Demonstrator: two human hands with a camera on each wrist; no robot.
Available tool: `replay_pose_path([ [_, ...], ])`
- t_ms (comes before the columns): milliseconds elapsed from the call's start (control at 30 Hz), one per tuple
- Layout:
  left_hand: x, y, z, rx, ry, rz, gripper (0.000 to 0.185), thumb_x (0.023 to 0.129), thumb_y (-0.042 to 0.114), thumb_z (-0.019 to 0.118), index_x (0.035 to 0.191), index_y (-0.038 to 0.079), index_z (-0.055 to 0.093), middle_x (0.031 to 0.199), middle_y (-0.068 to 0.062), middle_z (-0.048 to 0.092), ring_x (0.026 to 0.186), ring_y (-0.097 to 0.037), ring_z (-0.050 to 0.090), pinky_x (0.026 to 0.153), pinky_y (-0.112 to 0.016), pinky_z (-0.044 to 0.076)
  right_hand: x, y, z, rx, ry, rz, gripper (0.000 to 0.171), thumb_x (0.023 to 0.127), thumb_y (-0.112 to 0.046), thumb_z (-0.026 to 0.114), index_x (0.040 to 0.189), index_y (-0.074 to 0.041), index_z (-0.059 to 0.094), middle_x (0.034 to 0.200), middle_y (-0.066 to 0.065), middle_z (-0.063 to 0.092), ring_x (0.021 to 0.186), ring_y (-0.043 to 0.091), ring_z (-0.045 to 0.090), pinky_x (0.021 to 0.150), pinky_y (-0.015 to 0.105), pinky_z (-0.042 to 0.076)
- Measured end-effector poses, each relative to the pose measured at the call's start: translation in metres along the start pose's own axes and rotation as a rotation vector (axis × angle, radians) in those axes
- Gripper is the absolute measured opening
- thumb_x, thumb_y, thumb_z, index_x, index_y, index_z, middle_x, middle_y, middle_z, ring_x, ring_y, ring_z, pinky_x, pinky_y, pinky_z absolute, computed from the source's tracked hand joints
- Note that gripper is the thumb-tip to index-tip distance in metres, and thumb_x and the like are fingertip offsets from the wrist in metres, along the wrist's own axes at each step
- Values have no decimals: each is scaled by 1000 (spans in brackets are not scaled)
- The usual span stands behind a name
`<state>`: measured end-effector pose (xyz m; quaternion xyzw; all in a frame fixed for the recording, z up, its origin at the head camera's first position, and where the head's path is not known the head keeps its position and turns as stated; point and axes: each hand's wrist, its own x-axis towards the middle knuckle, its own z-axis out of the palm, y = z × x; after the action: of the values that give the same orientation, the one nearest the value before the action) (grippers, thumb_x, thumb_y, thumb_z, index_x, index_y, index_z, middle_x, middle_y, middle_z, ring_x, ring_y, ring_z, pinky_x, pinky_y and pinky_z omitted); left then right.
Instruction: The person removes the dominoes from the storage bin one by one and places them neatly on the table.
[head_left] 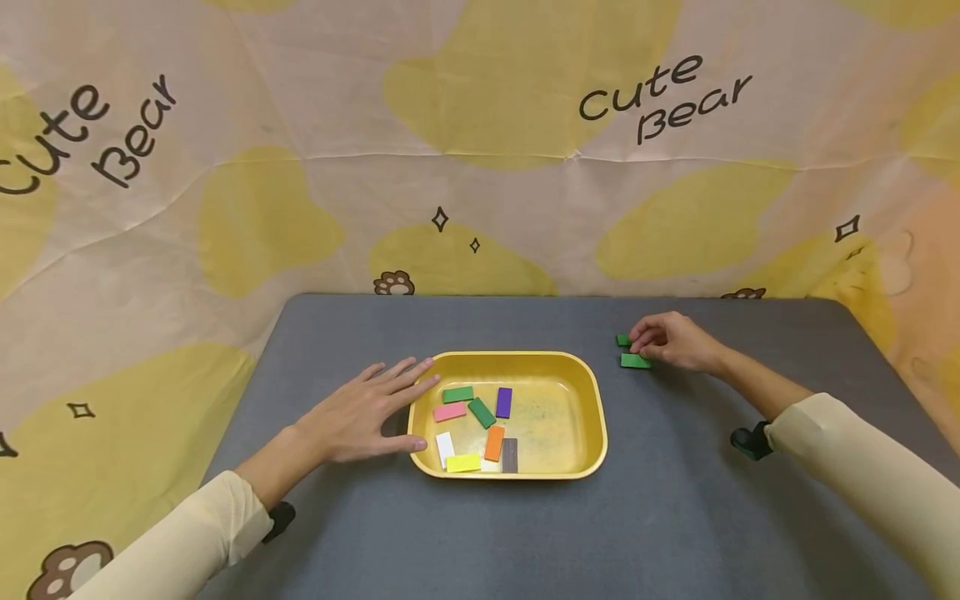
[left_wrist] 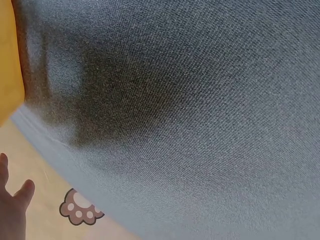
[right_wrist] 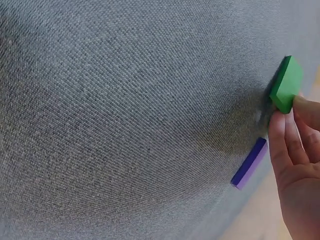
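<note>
Green block sits on the grey table, off to the right of the yellow tray. The right hand has curled fingers pinching it, another green block just behind. The left hand lies flat, fingers spread, touching the tray's left rim. Coloured blocks are in the tray.
</note>
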<state>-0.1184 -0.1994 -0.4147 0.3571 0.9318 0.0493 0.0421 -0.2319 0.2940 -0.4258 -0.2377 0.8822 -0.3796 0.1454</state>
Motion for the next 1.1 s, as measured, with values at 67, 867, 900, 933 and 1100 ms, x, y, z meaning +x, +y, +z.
replay_pose_path([
  [67, 0, 0, 0, 1, 1, 0, 90, 89, 75, 46, 159, 22, 25, 165, 3, 17, 151, -25, 20, 115, -60, 24, 1, 1, 1, -3, 1, 1, 19, 87, 13, 66, 106, 13, 64, 92, 16, 72, 87, 30, 70, 69, 21, 54],
  [867, -1, 1, 1, -3, -4, -10, 90, 89, 73, 49, 159, 22, 26, 165, 4, 16, 151, -25, 19, 115, -60, 24, -17, 15, 13, -175, 144, -76, 27, 78, 8, 78, 103, 4, 68, 95, 11, 70, 87, 26, 66, 78, 41, 56],
  [900, -1, 1, 1, -4, -6, -11, 90, 89, 73, 50, 159, 22, 26, 165, 4, 16, 151, -25, 19, 115, -60, 24, -17, 14, 13, -178, 148, -77, 27, 78, 9, 78, 103, 4, 68, 95, 11, 70, 87, 26, 66, 78, 42, 57],
  [933, -1, 1, 1, -4, -7, -12, 90, 89, 73, 50, 159, 22, 26, 166, 4, 16, 151, -25, 18, 115, -60, 24, -17, 14, 13, -178, 150, -77, 27, 78, 9, 78, 103, 4, 68, 95, 12, 70, 87, 27, 66, 78, 42, 57],
  [1100, -1, 1, 0, 4, -3, -7, 90, 90, 74, 47, 159, 22, 26, 166, 4, 16, 151, -24, 19, 115, -60, 24, -19, 9, 12, -173, 152, -68, 26, 79, 9, 78, 102, 4, 68, 96, 13, 70, 89, 29, 66, 78, 45, 56],
])
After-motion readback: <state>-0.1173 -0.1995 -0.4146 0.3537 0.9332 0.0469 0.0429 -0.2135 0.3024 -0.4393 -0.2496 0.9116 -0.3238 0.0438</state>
